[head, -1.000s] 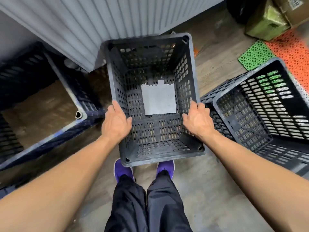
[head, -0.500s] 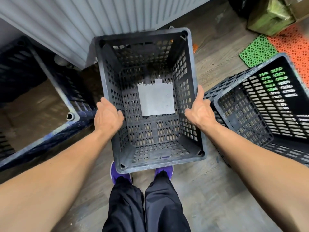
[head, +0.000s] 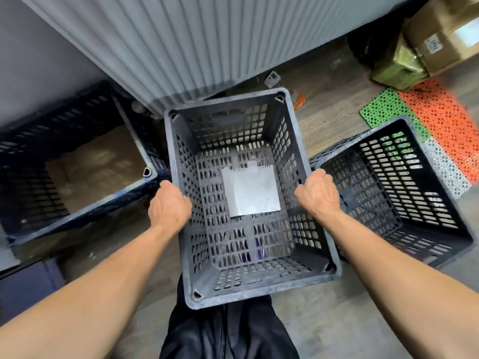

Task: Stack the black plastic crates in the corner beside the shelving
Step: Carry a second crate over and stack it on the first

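Note:
I hold a black perforated plastic crate [head: 261, 282] in front of me, above my legs. My left hand [head: 168, 204] grips its left rim and my right hand [head: 317, 195] grips its right rim. A white sheet [head: 250, 191] lies on the crate's bottom. A second black crate [head: 77, 216] stands on the floor at the left, against the wall, with brown cardboard [head: 90, 167] inside it. A third black crate [head: 425, 229] sits tilted on the floor at the right, close to my right hand.
A ribbed grey panel [head: 194, 42] runs across the back. Green [head: 383, 107] and orange [head: 445, 117] perforated mats lie on the wood floor at the right, with cardboard boxes [head: 440, 35] behind them. A dark blue object [head: 26, 286] is at the lower left.
The held crate has come up and closer to me, hiding my shoes. My fingers have curled tighter over its two side rims. The view has tilted up a little.

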A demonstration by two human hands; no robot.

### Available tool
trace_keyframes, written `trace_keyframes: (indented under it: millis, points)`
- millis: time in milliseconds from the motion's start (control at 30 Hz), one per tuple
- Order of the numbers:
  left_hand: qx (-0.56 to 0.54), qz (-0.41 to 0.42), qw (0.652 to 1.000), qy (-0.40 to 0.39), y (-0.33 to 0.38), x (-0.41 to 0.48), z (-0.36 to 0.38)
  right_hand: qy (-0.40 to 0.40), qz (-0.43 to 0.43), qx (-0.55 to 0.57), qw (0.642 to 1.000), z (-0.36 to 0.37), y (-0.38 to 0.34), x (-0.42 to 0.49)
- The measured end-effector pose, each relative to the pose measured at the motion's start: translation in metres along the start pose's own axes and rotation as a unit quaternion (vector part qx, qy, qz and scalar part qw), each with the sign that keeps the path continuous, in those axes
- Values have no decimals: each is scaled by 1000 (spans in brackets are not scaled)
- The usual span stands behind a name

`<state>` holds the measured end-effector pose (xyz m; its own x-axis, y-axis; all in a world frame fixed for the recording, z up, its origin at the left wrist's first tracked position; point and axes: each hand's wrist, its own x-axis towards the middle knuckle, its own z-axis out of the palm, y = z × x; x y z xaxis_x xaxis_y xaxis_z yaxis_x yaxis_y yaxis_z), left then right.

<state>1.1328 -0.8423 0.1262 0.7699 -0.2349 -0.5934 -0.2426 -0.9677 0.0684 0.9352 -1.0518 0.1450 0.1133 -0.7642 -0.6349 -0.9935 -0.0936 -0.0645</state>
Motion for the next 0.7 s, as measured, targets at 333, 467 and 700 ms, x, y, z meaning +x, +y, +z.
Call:
trace_keyframes:
  millis: [333, 467, 700]
  points:
    - [-59, -26, 998, 26, -43, -110, -104, 32, -52, 19, 998, -97, -28, -111]
    - [-90, -75, 992, 49, -63, -141, -148, 39, -104, -8, 994, -127, -55, -151]
    - [-142, -146, 976, 82, -127, -178, -206, 46, -214, -44, 975, -147, -119, -214]
